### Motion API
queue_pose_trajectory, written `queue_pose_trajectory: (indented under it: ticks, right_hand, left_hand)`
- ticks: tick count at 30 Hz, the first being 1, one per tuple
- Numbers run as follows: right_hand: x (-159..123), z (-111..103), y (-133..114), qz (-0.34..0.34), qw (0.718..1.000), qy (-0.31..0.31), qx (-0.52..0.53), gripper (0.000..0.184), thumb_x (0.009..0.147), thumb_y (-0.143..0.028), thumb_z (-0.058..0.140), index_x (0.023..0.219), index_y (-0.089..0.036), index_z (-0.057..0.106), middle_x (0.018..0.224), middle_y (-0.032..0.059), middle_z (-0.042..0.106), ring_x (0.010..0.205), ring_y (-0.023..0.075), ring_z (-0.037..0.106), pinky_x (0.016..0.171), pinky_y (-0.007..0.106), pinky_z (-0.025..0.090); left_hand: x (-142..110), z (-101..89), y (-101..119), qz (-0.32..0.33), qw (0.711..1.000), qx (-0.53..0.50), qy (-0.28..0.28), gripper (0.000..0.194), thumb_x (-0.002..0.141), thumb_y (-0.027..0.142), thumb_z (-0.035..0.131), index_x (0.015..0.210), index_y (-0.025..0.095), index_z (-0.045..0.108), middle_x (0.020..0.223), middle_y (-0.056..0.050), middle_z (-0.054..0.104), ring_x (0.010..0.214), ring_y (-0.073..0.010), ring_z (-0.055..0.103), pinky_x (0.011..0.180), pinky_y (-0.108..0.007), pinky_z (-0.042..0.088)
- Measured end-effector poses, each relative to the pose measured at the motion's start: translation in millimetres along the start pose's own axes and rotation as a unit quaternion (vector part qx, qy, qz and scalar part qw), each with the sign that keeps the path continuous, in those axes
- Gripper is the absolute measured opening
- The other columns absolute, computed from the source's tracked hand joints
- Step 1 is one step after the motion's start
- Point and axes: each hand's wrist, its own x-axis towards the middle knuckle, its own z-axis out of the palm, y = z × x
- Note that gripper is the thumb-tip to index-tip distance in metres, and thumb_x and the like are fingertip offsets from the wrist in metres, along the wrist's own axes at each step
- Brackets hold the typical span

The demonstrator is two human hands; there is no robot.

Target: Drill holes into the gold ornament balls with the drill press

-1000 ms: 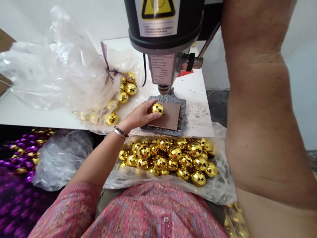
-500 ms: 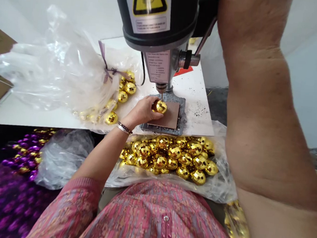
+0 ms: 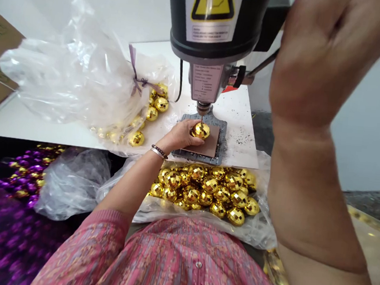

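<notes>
In the head view my left hand (image 3: pixel 184 134) pinches a gold faceted bauble (image 3: pixel 200 130) between thumb and fingers. The bauble rests on a brown board (image 3: pixel 212 142) upon the grey base of a drill press (image 3: pixel 216 37). The thin drill bit (image 3: pixel 202 117) points straight down and meets the top of the bauble; how deep it goes I cannot tell. Up at the right, my right hand (image 3: pixel 308 60) is closed around the end of the press's feed lever (image 3: pixel 264 63); its fingertips are mostly hidden.
Many gold baubles (image 3: pixel 210 185) lie in an open plastic bag below the table edge. A tied clear bag (image 3: pixel 82 78) with more baubles sits on the white table (image 3: pixel 43 135) at left. Purple and gold baubles (image 3: pixel 27 171) are at lower left. Dark shavings surround the base.
The lever and my right hand have swung, with more of the hand now showing. The bit has come down onto the bauble. The whole view has shifted slightly.
</notes>
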Motion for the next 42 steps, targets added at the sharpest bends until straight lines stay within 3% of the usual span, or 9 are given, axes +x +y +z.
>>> queue_pose_trajectory:
  ticks: [5, 8, 13, 18, 23, 29, 35, 39, 42]
  right_hand:
    - [-59.5, -8.9, -7.0, -0.135, 0.988, 0.016, -0.077, 0.050, 0.086, -0.015, 0.039, 0.129, 0.000, 0.061, 0.114, 0.0096, 0.068, 0.089, 0.0109, 0.067, 0.089, 0.024, 0.053]
    - [-72.6, -8.4, 2.9, -0.140, 0.981, 0.020, -0.130, 0.051, 0.086, -0.019, 0.043, 0.133, -0.007, 0.058, 0.104, 0.0080, 0.070, 0.095, 0.0160, 0.071, 0.090, 0.027, 0.055]
    - [-76.4, -2.7, 22.2, -0.187, 0.959, 0.058, -0.204, 0.044, 0.094, -0.025, 0.038, 0.133, -0.021, 0.059, 0.122, 0.0041, 0.069, 0.086, 0.0140, 0.068, 0.081, 0.029, 0.053]
    - [-87.5, 0.4, 31.2, -0.158, 0.964, 0.049, -0.208, 0.046, 0.098, -0.027, 0.033, 0.138, -0.026, 0.057, 0.129, 0.0046, 0.066, 0.097, 0.0168, 0.066, 0.093, 0.034, 0.052]
    - [-96.4, 1.8, 39.2, -0.117, 0.970, 0.046, -0.209, 0.045, 0.099, -0.031, 0.030, 0.133, -0.025, 0.059, 0.126, 0.0069, 0.065, 0.099, 0.0184, 0.063, 0.095, 0.038, 0.050]
    - [-113.7, 10.9, 55.1, -0.230, 0.952, 0.097, -0.174, 0.046, 0.096, -0.017, 0.034, 0.132, -0.025, 0.062, 0.096, 0.0036, 0.070, 0.074, 0.0130, 0.056, 0.074, 0.029, 0.047]
    - [-58.9, 13.7, 27.4, -0.209, 0.967, 0.146, -0.024, 0.040, 0.099, -0.021, 0.037, 0.112, -0.016, 0.074, 0.102, 0.0033, 0.074, 0.092, 0.0114, 0.069, 0.081, 0.026, 0.052]
    - [-3.9, 11.0, 13.0, -0.132, 0.987, 0.096, -0.014, 0.043, 0.094, -0.009, 0.035, 0.090, -0.011, 0.078, 0.083, 0.0023, 0.073, 0.075, 0.0075, 0.066, 0.072, 0.022, 0.047]
    - [9.8, 12.3, 9.3, -0.058, 0.995, 0.071, -0.028, 0.044, 0.094, -0.006, 0.034, 0.086, -0.008, 0.077, 0.083, 0.0042, 0.074, 0.081, 0.0101, 0.069, 0.075, 0.024, 0.048]
  left_hand:
    - [-0.5, 1.6, -2.0, 0.023, 1.000, -0.012, 0.016, 0.050, 0.065, 0.029, 0.082, 0.113, 0.016, 0.072, 0.099, -0.006, 0.072, 0.092, -0.0212, 0.062, 0.086, -0.032, 0.051]
    - [-0.8, 2.0, -1.8, 0.029, 0.999, -0.022, 0.007, 0.044, 0.066, 0.028, 0.080, 0.107, 0.016, 0.072, 0.095, -0.005, 0.071, 0.086, -0.0194, 0.061, 0.080, -0.029, 0.050]
    - [-0.9, 1.9, -0.9, 0.033, 0.999, -0.029, -0.013, 0.040, 0.068, 0.028, 0.077, 0.106, 0.016, 0.070, 0.094, -0.004, 0.070, 0.085, -0.0192, 0.061, 0.076, -0.029, 0.050]
    - [-0.7, 3.1, -1.0, 0.039, 0.999, -0.003, 0.002, 0.044, 0.068, 0.026, 0.078, 0.110, 0.014, 0.070, 0.100, -0.005, 0.070, 0.091, -0.0208, 0.062, 0.084, -0.031, 0.050]
    - [0.4, 6.9, -4.2, 0.032, 0.999, 0.011, 0.011, 0.043, 0.070, 0.025, 0.078, 0.110, 0.013, 0.070, 0.100, -0.005, 0.070, 0.093, -0.0212, 0.062, 0.085, -0.031, 0.050]
    - [-1.2, 7.0, -4.5, 0.027, 0.998, 0.040, 0.033, 0.050, 0.068, 0.027, 0.082, 0.115, 0.016, 0.070, 0.107, -0.007, 0.069, 0.099, -0.0231, 0.062, 0.089, -0.033, 0.050]
    - [-2.5, 9.3, 1.4, 0.021, 1.000, -0.009, 0.013, 0.032, 0.070, 0.025, 0.079, 0.099, 0.016, 0.069, 0.089, -0.001, 0.069, 0.084, -0.0195, 0.062, 0.075, -0.029, 0.047]
    - [-17.3, 7.0, 9.0, 0.008, 0.999, -0.021, 0.048, 0.031, 0.071, 0.025, 0.078, 0.099, 0.015, 0.067, 0.090, -0.001, 0.068, 0.082, -0.0181, 0.060, 0.073, -0.028, 0.046]
    - [-46.5, 0.2, 12.8, 0.004, 0.999, -0.024, 0.028, 0.034, 0.073, 0.028, 0.077, 0.103, 0.015, 0.068, 0.092, -0.003, 0.069, 0.082, -0.0181, 0.061, 0.073, -0.029, 0.047]
